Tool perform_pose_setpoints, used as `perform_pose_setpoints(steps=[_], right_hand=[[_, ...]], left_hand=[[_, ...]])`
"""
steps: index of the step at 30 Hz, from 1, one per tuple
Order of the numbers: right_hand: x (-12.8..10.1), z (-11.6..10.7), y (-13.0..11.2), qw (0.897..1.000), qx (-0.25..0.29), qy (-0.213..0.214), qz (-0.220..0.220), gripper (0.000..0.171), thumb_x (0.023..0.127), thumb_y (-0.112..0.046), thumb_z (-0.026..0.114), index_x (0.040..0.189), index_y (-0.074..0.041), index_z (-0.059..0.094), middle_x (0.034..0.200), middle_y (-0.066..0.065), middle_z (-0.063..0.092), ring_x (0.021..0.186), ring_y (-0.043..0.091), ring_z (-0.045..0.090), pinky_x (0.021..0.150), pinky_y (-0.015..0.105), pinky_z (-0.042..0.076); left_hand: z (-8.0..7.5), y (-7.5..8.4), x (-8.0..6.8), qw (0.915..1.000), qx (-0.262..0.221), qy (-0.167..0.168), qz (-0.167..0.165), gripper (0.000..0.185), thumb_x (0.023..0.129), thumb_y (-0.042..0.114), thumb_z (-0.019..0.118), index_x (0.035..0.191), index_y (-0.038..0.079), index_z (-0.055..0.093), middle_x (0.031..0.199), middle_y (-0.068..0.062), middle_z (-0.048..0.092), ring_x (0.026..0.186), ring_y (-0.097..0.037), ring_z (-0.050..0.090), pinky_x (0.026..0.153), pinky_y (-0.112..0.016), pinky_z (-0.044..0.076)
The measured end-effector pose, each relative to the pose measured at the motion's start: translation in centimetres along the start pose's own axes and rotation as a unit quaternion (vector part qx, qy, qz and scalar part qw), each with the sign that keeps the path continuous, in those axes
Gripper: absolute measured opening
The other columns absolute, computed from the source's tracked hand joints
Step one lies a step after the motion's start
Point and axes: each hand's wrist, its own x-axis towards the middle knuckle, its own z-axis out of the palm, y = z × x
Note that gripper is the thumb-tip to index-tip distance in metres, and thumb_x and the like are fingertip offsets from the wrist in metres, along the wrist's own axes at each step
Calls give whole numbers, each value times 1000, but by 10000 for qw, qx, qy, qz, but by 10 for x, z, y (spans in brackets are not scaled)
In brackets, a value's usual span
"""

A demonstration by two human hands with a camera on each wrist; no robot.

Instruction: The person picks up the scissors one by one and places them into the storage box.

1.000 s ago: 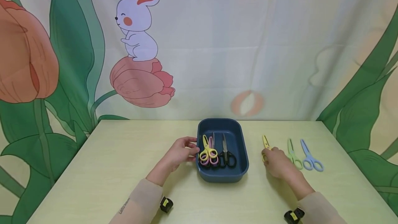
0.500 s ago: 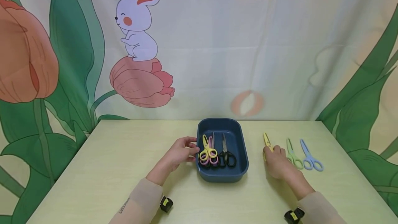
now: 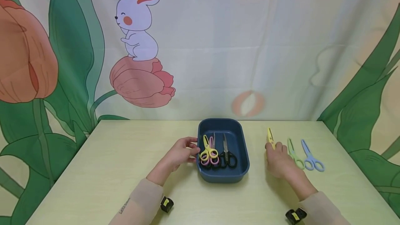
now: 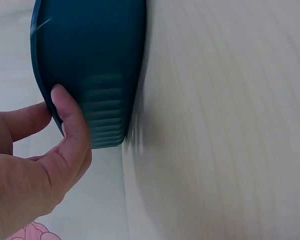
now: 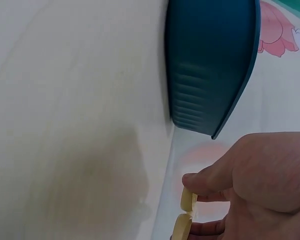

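Note:
A dark blue bin (image 3: 229,179) stands on the table, and my left hand (image 3: 179,153) grips its left rim between thumb and fingers, as the left wrist view (image 4: 50,165) also shows. Inside lie yellow scissors (image 3: 207,148), pink scissors (image 3: 215,161) and black-handled scissors (image 3: 228,157); other dark handles beneath are partly hidden. To the right of the bin, my right hand (image 3: 279,160) pinches another pair of yellow scissors (image 3: 271,138) by the handles, blades pointing away. Those handles are mostly hidden in the head view; part of the yellow scissors (image 5: 186,210) shows in the right wrist view.
Green scissors (image 3: 294,155) and light blue scissors (image 3: 310,157) lie side by side on the table, right of my right hand. A curtain (image 3: 212,61) printed with a rabbit and tulips hangs behind the table's back edge. Bare tabletop (image 3: 125,152) spreads at the left.
The yellow scissors in my right hand have come up off the table, their blades shifting slightly away and to the right. My left hand and the bin stay in place.

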Motion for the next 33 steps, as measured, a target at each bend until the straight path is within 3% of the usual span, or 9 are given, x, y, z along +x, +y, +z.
perform_pose_setpoints(steps=[10, 20, 33], right_hand=[[-3, -11, -16, 10000, -36, 13, 5, 50, 86, 7, 61, 133, 9, 44, 115, 33, 40, 106, 46, 42, 78, 53, 48], [-6, -22, -33, 9995, -103, 178, -224, 30, 88, 6, 61, 115, 2, 48, 106, 28, 42, 101, 45, 43, 65, 46, 47], [-9, -30, -62, 9963, -235, 562, -608, 38, 85, 8, 61, 121, 4, 48, 111, 30, 44, 101, 45, 44, 60, 44, 49]], left_hand=[[0, 1, 0, 10000, 54, -50, -56, 47, 102, -2, 58, 147, -6, 45, 110, -16, 52, 82, -21, 59, 79, -42, 59], [1, 0, 2, 9999, 63, -100, -87, 47, 103, -1, 57, 147, -6, 43, 109, -16, 53, 80, -21, 59, 77, -42, 59], [3, 4, 1, 9995, 35, -79, -292, 47, 103, -2, 56, 147, -3, 42, 110, -17, 54, 83, -23, 59, 76, -39, 58]])
